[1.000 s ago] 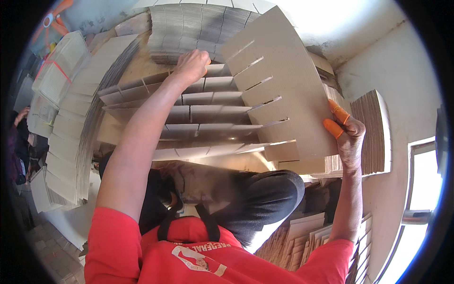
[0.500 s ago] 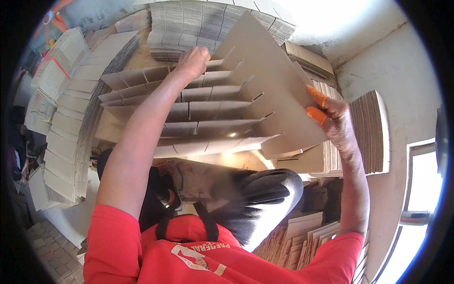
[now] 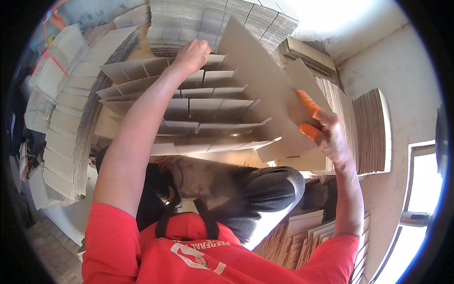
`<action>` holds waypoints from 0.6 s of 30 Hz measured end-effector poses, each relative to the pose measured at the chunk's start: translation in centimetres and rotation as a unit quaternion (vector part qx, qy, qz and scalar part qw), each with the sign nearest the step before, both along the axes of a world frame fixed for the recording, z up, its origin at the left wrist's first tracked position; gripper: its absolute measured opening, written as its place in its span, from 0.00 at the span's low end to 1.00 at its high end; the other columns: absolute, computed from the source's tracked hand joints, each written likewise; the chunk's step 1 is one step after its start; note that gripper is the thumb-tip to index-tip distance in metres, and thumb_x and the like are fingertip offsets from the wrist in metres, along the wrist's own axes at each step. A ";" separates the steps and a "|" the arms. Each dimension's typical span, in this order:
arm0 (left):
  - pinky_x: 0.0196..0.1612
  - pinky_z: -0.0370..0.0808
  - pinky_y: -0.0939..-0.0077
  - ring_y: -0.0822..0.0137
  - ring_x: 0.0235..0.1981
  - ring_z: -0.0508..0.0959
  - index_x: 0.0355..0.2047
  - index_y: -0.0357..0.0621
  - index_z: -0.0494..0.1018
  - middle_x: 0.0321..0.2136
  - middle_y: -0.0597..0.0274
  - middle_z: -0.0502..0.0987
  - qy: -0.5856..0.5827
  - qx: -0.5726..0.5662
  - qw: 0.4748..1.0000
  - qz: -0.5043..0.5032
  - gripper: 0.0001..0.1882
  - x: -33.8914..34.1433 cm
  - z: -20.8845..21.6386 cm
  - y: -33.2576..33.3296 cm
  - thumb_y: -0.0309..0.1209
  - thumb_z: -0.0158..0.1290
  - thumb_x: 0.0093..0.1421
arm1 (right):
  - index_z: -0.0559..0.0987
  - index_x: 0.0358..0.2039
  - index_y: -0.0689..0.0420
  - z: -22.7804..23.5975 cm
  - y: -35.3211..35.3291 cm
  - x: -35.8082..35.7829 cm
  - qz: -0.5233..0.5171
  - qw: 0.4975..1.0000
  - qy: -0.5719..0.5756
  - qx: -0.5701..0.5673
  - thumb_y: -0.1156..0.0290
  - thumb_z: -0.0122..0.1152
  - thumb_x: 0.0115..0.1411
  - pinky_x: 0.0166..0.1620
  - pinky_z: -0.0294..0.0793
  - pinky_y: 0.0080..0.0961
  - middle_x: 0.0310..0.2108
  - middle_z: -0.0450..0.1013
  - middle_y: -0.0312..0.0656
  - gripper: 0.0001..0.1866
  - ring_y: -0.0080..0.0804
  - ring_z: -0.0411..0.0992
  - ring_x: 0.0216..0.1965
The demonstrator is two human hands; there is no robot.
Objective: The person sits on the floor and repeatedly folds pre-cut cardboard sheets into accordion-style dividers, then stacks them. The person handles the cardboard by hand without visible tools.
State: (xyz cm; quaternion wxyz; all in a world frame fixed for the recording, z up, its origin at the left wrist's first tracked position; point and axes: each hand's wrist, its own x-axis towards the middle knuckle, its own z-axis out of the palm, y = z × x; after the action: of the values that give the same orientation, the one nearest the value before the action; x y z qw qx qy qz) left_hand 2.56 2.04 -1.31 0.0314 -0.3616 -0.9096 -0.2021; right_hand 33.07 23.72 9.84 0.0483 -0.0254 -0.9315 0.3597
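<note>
The scene is seen from a single head-worn fisheye view, aimed steeply down and forward along the person's own arms. The red shirt (image 3: 189,251) is caught at the lower edge (very near the lens), while stacked cardboard (image 3: 208,19) fills the upper frame. Straight edges are bent toward the dark rim.

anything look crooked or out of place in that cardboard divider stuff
Yes: the big slotted sheet in the right hand sits tilted across the row of dividers, not yet square in them. The left hand rests on the far strip. No damage shows.
</note>
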 end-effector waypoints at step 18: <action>0.43 0.75 0.56 0.41 0.42 0.78 0.38 0.36 0.79 0.37 0.39 0.78 -0.022 -0.065 0.998 -0.004 0.12 -0.8 0.2 0.4 0.20 0.58 0.51 | 0.65 0.66 0.55 -2.6 0.2 -0.5 -0.011 0.996 -0.056 0.061 0.83 0.63 0.54 0.35 0.68 0.17 0.23 0.69 0.35 0.37 0.20 0.64 0.26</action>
State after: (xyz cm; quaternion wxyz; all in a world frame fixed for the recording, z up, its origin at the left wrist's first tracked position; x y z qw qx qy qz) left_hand 1.75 2.40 -1.13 -0.0127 -0.3622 -0.9197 -0.1509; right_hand 32.55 23.96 7.24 0.0010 -0.0528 -0.9526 0.2996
